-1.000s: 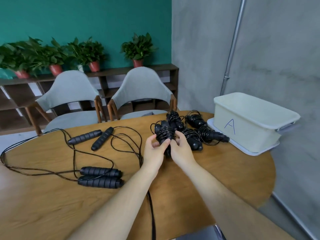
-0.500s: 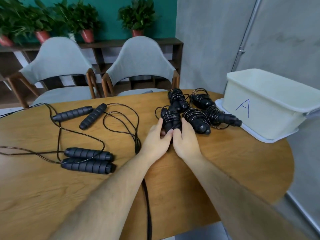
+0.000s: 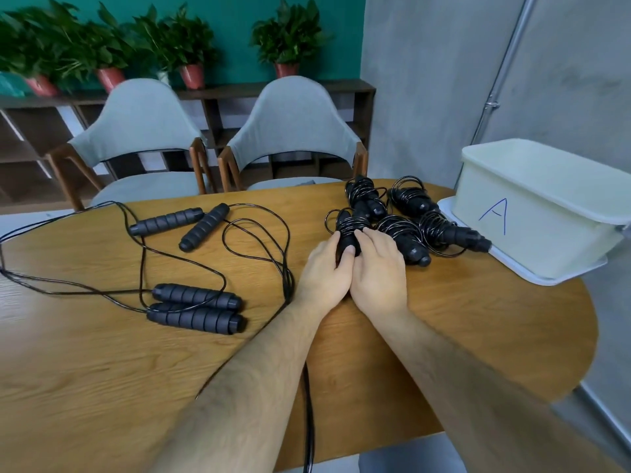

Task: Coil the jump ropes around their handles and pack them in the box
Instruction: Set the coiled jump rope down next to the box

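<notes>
Both hands are on one coiled black jump rope point(image 3: 348, 224) lying on the wooden table point(image 3: 102, 353). My left hand point(image 3: 326, 273) grips its near end from the left, thumb across the handles. My right hand point(image 3: 377, 268) covers it from the right with fingers curled over the coil. Several other coiled ropes point(image 3: 409, 220) lie just behind and to the right, beside the white box point(image 3: 532, 213) marked "A", whose lid is on. Two uncoiled ropes lie to the left: one handle pair point(image 3: 196, 307) near me, another pair point(image 3: 181, 221) farther back, cords looping across the table.
Two grey chairs point(image 3: 290, 131) stand behind the table, with a shelf of potted plants point(image 3: 191, 46) at the wall. A black cord point(image 3: 309, 421) runs off the near table edge between my forearms. The box sits at the table's right end near a grey wall.
The coiled rope was held slightly above the table a second ago; it now rests on the table among the other coils, with both hands still on it.
</notes>
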